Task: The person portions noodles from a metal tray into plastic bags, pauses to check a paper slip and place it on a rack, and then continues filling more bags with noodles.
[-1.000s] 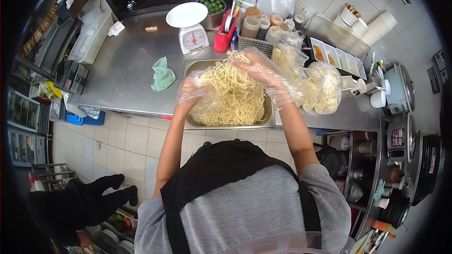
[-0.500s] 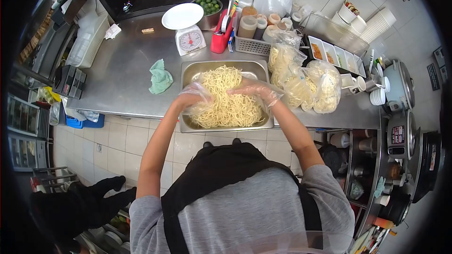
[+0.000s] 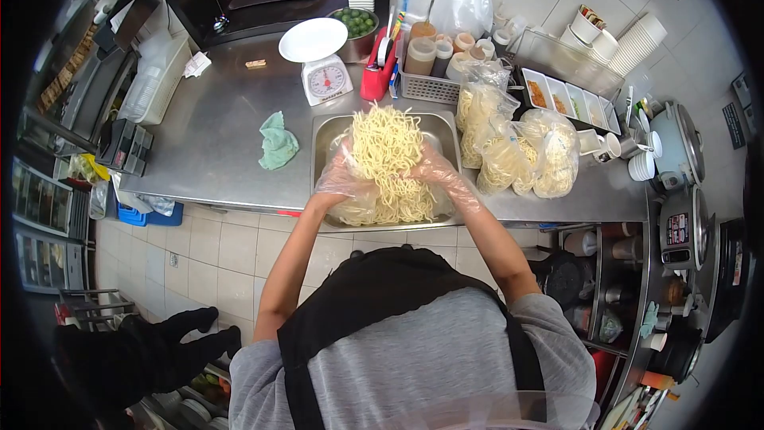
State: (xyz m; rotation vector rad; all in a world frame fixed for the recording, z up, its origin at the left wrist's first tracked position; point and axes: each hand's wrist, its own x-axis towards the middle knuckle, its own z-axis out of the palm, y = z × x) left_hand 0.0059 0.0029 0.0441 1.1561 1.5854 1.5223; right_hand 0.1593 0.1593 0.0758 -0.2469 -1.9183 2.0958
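Pale yellow noodles (image 3: 387, 143) are bunched between my two hands above a rectangular metal tray (image 3: 320, 131), and more of them lie in the tray below. My left hand (image 3: 342, 175), in a clear plastic glove, holds the left side of the bunch. On the right side, my right hand (image 3: 434, 169), gloved the same way, is pressed against the noodles. Some fingertips are hidden in the strands. Bags of noodles (image 3: 553, 151) sit right of the tray.
A scale (image 3: 326, 80) with a white plate, a red tape dispenser (image 3: 376, 76) and a basket of bottles (image 3: 430, 87) stand behind the tray. A green cloth (image 3: 277, 142) lies left. Another person (image 3: 135, 358) in dark clothes is at lower left.
Both hands have lifted a large bunch of noodles up from the tray, closing in on it from the sides. The view has shifted slightly.
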